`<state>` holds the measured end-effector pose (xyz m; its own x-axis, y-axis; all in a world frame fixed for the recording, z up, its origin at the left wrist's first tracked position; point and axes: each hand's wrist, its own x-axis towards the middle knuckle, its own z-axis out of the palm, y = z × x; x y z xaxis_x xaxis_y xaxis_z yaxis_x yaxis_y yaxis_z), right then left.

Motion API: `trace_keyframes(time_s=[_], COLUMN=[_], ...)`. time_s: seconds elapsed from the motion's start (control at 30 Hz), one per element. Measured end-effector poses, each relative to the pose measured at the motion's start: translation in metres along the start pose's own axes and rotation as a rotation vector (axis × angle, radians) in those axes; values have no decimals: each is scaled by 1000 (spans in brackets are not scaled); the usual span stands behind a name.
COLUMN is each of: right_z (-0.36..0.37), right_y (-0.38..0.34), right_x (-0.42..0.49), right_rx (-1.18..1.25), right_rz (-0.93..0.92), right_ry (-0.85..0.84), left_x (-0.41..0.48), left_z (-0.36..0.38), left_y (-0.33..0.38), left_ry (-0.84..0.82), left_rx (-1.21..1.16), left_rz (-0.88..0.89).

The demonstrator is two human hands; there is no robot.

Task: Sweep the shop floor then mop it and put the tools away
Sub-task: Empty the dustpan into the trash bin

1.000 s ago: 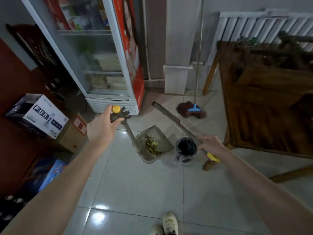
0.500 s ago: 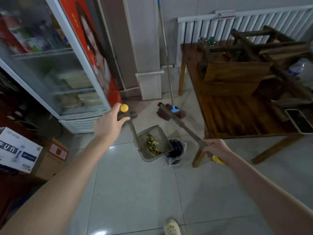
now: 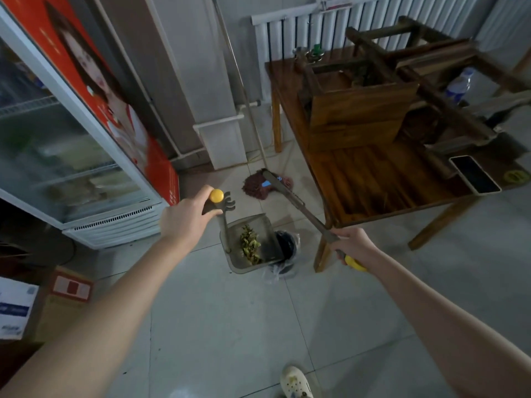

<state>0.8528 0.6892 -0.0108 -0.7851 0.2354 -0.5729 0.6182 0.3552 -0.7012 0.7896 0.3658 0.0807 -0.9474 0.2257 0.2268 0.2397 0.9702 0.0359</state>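
- Your left hand grips the yellow-capped top of the dustpan handle; the pan hangs tilted below it.
- Dry leaves lie in the pan, whose right edge overlaps the rim of the black bin.
- Your right hand is curled round the broom near its yellow end.
- Mop leans on the wall, head on the tiles.
- Wooden table stands right of the bin, with a phone on its near corner.

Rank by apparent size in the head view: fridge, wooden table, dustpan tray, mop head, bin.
1. fridge and wooden table: look alike, both cropped by the frame
2. dustpan tray
3. mop head
Unranked: bin, partly hidden behind the tray.
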Motion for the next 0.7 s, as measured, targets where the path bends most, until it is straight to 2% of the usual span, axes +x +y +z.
trace_keyframes(time_s=[0.3, 0.47, 0.7], right_z=[-1, -3, -10], right_y=[-3, -1, 5], right_x=[2, -4, -14], right_rx=[-1, 13, -30], right_rz=[5, 6, -25], right_ry=[-16, 9, 12], left_x=[7, 2, -15], left_z=[10, 14, 25], left_y=[13, 29, 42], left_ry=[8, 49, 64], left_rx=[51, 28, 71], left_rz=[216, 423, 625])
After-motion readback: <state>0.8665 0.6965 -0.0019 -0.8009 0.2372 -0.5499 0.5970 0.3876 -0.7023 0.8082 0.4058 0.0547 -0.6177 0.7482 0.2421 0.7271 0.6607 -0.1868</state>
